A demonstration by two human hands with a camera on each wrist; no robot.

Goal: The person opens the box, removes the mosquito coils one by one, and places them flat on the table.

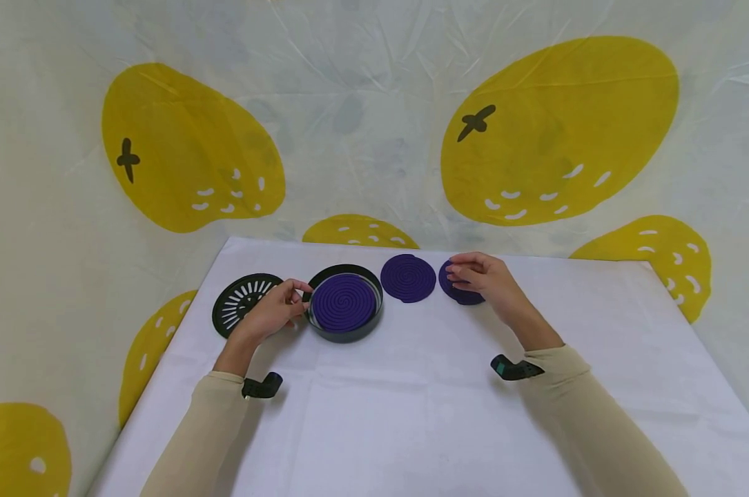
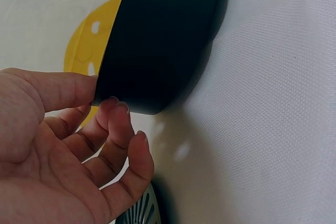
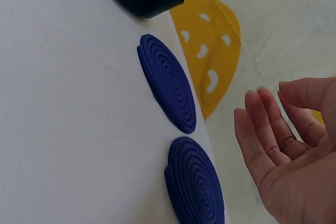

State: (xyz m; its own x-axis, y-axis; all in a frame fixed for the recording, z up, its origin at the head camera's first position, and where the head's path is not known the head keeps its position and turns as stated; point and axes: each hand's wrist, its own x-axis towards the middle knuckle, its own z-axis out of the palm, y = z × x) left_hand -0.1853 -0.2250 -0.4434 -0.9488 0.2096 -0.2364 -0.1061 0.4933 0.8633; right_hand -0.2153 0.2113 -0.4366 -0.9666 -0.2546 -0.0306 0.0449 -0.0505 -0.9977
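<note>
At the table's back left stands a round black mosquito coil tin [image 1: 347,337], with a purple mosquito coil [image 1: 343,302] lying in it. My left hand [image 1: 270,312] pinches the tin's left edge between thumb and fingers; the left wrist view shows the thumb against the dark tin wall [image 2: 163,40]. Right of the tin lies a second purple coil [image 1: 408,278]. A third coil [image 1: 462,297] is partly hidden beneath my right hand [image 1: 489,279]. That hand hovers with loosely bent fingers, holding nothing; in the right wrist view it is apart from both loose coils [image 3: 170,85].
Left of the tin lies a black slotted lid [image 1: 228,307], partly covered by my left hand. A white cloth covers the table [image 1: 386,428]. Behind it hangs a pale curtain [image 1: 362,124] with yellow fruit prints. Each wrist carries a small black device [image 1: 264,385].
</note>
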